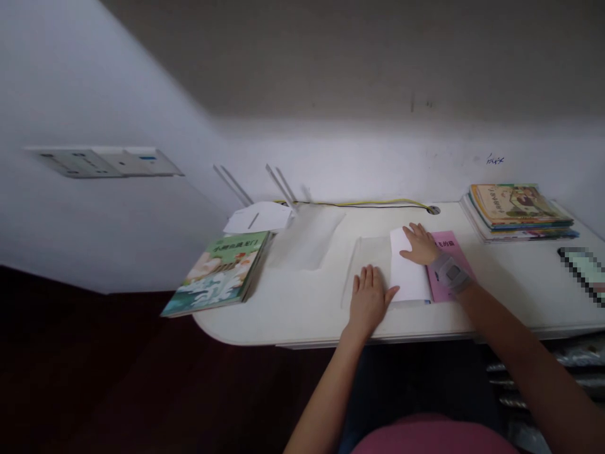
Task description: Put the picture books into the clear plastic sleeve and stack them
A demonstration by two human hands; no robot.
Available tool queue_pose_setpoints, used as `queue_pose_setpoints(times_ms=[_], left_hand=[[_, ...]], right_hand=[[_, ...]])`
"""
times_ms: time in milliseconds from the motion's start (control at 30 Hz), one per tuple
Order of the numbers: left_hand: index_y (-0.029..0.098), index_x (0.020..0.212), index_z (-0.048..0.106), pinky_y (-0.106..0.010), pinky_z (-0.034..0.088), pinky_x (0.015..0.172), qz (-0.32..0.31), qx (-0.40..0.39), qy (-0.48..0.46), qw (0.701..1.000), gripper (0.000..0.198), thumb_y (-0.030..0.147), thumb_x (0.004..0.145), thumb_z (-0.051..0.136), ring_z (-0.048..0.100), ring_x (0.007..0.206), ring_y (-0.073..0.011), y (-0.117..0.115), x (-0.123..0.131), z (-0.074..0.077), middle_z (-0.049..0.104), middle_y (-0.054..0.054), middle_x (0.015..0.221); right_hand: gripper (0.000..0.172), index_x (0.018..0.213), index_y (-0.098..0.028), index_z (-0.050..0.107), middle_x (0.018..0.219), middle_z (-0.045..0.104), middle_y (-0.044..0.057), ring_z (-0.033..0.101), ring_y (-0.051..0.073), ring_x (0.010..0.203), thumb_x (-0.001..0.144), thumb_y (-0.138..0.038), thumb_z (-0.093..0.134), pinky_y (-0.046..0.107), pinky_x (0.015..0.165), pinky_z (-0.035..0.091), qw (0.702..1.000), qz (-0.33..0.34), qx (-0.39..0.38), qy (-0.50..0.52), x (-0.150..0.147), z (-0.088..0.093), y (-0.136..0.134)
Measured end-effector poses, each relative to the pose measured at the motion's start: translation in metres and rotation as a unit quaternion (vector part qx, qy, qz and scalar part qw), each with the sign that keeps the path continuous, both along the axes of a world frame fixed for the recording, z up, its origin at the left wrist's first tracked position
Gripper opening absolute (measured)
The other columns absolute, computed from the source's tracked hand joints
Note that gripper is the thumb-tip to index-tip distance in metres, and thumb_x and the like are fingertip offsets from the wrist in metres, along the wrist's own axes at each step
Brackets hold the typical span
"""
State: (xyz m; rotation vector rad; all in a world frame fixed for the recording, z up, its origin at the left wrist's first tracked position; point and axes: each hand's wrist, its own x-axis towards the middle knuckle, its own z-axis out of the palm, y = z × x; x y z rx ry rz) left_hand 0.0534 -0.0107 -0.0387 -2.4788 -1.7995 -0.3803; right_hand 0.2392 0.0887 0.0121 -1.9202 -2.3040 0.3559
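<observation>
My left hand [368, 301] lies flat with fingers stretched out on a clear plastic sheet [363, 265] spread on the white desk [293, 302]. My right hand [420, 244], with a watch on its wrist, rests palm down and fingers spread on a white folded sheet [406, 277] that covers part of a pink booklet [449, 265]. Both hands press flat and grip nothing.
A green picture book [220, 272] overhangs the desk's left edge. A white router [259, 216] with antennas stands behind it, with a yellow cable [368, 203] along the wall. A stack of books [517, 211] sits at the back right, a phone [583, 268] at the right edge.
</observation>
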Motion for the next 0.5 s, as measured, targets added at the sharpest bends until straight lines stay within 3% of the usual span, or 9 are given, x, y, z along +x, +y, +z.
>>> queue_pose_setpoints(times_ms=[500], left_hand=[[0.001,0.135,0.038,-0.051,0.033,0.103,-0.009,0.017,-0.004,1.0,0.071,0.056,0.09,0.029,0.035,0.131,-0.0337,-0.001,-0.001,-0.003,0.041,-0.028,0.137]], right_hand=[[0.068,0.136,-0.01,0.037,0.152,0.016,0.019,0.009,0.036,0.139,0.082,-0.049,0.049,0.054,0.105,0.019,0.995,0.043,0.001,-0.092,-0.011,-0.001,-0.007]])
